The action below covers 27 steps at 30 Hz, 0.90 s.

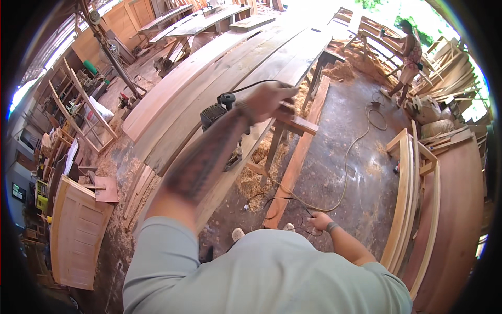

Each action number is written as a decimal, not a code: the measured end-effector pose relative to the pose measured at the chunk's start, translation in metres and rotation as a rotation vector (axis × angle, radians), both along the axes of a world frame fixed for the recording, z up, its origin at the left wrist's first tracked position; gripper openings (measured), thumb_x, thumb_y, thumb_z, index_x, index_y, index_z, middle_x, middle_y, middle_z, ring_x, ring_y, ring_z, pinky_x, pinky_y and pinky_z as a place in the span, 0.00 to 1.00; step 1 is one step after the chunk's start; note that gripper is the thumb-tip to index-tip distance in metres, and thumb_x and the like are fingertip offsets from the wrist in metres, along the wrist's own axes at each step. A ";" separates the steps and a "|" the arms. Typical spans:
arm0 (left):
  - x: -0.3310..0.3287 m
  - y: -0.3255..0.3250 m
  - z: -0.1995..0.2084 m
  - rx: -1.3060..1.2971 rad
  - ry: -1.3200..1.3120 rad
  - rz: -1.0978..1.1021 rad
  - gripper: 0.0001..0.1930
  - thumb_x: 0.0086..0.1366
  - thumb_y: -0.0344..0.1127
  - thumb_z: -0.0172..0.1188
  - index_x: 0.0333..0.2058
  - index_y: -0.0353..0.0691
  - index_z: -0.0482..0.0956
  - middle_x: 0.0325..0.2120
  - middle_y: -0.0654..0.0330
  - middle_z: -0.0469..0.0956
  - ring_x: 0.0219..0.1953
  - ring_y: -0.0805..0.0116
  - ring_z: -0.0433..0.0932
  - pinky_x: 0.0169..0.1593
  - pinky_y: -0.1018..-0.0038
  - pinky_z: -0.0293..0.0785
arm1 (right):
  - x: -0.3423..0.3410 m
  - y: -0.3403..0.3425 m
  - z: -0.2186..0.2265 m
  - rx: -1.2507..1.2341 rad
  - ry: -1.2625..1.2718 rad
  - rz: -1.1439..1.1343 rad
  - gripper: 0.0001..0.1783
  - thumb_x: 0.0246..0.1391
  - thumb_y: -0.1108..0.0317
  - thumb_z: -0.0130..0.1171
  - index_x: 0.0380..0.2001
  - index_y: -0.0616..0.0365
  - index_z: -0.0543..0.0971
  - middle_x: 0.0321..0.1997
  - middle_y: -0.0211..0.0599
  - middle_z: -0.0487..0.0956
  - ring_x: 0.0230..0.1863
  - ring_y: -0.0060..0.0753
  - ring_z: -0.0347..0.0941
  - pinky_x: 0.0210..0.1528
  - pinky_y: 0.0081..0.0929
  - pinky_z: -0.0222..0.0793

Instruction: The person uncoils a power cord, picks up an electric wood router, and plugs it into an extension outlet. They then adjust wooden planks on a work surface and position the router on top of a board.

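Observation:
My left arm reaches forward over long wooden planks, its forearm blurred. My left hand is raised above the planks' right edge, fingers curled at a thin black power cord. That cord runs from a dark power tool lying on the planks, partly hidden behind my forearm. Low at my right side, my right hand is closed around a dark cord that loops beside my feet. A yellowish extension cord trails over the floor near this hand.
A reddish beam lies along the planks' right side, by a wooden trestle and shavings. Wooden frames and wide boards stand at right. A panelled door is at left. Another person stands far right.

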<state>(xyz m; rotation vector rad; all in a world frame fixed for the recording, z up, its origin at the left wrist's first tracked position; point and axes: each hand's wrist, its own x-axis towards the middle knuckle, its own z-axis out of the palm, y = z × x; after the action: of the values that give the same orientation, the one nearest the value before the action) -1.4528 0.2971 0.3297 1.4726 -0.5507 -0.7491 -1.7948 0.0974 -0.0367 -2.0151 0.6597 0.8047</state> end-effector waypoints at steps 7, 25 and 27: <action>0.015 -0.038 -0.017 1.131 -1.134 -0.468 0.31 0.68 0.60 0.56 0.44 0.31 0.83 0.36 0.50 0.83 0.38 0.63 0.82 0.43 0.71 0.79 | -0.035 -0.033 -0.030 -0.068 0.162 0.038 0.18 0.59 0.57 0.62 0.40 0.65 0.80 0.26 0.47 0.82 0.25 0.40 0.81 0.28 0.38 0.77; -0.024 0.217 -0.188 0.208 -0.126 1.053 0.18 0.67 0.50 0.64 0.43 0.43 0.73 0.30 0.63 0.76 0.28 0.75 0.79 0.25 0.78 0.78 | 0.309 0.136 0.116 0.301 -0.700 0.082 0.44 0.65 0.38 0.50 0.69 0.65 0.61 0.65 0.54 0.73 0.63 0.50 0.71 0.66 0.40 0.65; -0.021 0.219 -0.190 0.216 -0.120 1.081 0.15 0.67 0.48 0.63 0.42 0.45 0.73 0.31 0.63 0.77 0.27 0.74 0.80 0.20 0.77 0.78 | 0.358 0.144 0.124 0.174 -1.078 -0.245 0.45 0.65 0.37 0.49 0.67 0.68 0.62 0.62 0.50 0.75 0.62 0.49 0.71 0.65 0.38 0.65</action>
<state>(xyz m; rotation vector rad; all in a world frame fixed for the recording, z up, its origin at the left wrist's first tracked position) -1.4734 0.5157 0.1397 1.7328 0.2819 0.1438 -1.4368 0.2414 0.0870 -1.8135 0.1722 -0.3864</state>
